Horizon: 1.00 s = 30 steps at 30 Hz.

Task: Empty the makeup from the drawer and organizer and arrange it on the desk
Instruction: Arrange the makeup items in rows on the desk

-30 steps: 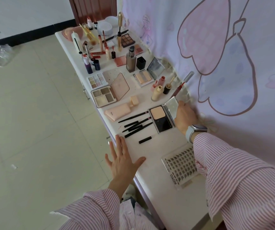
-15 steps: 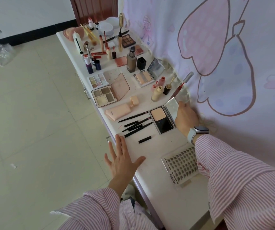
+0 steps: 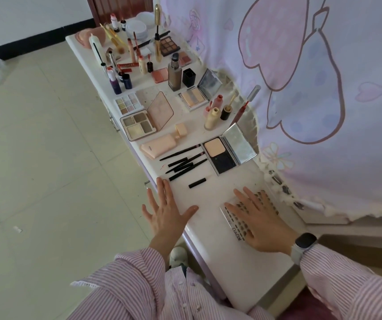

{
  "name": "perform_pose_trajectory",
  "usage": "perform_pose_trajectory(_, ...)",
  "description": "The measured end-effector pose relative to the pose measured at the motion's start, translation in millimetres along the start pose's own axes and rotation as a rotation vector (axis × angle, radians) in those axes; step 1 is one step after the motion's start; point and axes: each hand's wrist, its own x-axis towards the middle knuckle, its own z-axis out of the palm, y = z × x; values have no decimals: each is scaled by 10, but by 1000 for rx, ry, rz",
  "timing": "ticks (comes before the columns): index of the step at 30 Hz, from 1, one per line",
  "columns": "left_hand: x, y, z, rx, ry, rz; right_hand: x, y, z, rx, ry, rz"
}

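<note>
Makeup is spread along the white desk (image 3: 210, 195). My right hand (image 3: 260, 221) lies flat, fingers spread, on a clear tray of false lashes (image 3: 232, 219) near the desk's front. My left hand (image 3: 165, 212) rests open on the desk's left edge, holding nothing. Just beyond my hands an open black powder compact (image 3: 225, 153) lies with its mirror lid tilted back. Several black pencils (image 3: 183, 163) lie to its left, and one short black stick (image 3: 197, 183) lies apart. A peach tube (image 3: 160, 146) and an open eyeshadow palette (image 3: 139, 127) sit farther along.
Bottles, lipsticks, palettes and white jars crowd the far half of the desk (image 3: 143, 54). A pink and lilac printed curtain (image 3: 300, 77) hangs along the desk's right side. Tiled floor (image 3: 35, 158) lies to the left, and a drawer handle (image 3: 147, 184) juts from the desk's left face.
My right hand left the compact's mirror lid and came back toward me, landing flat on the lash tray. My left hand has stayed on the desk edge.
</note>
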Motion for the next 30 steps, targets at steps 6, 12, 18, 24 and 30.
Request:
perform_pose_trajectory(6,-3,-6,-1,-6,7,0,46,64,-165,-71,-213,-54)
perform_pose_trajectory(12,-2,2,2,-19,11,-8,145,115,-301,-153,-238,-83)
perform_pose_trajectory(18,0,15,-1,-17,19,-18,184,62,-337,-185,-153,-91)
perform_pose_trajectory(24,-14,43,-24,-39,19,-17,226,46,-421,-221,-83,-125)
perform_pose_trajectory(30,-219,-21,-147,-301,143,60,47,-92,-566,-268,26,-187)
